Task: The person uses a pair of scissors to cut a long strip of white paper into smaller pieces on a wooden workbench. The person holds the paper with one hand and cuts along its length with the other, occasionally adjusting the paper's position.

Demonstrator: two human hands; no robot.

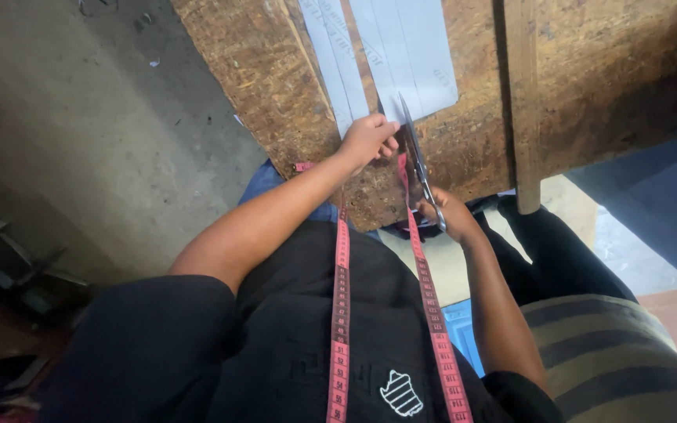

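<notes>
My left hand (367,139) presses on the near end of pale grey paper strips (401,55) that lie on a rough wooden board (276,70). My right hand (450,213) grips the handles of metal scissors (415,153), whose blades point away from me and reach the near edge of the paper, right beside my left fingers. A red measuring tape (342,313) hangs round my neck, and both its ends run down over my black shirt.
A wooden slat (523,102) stands upright along the board's right part. Grey concrete floor (95,133) lies to the left, with dark clutter at the lower left. Blue sheeting (667,204) is at the right, striped fabric at the lower right.
</notes>
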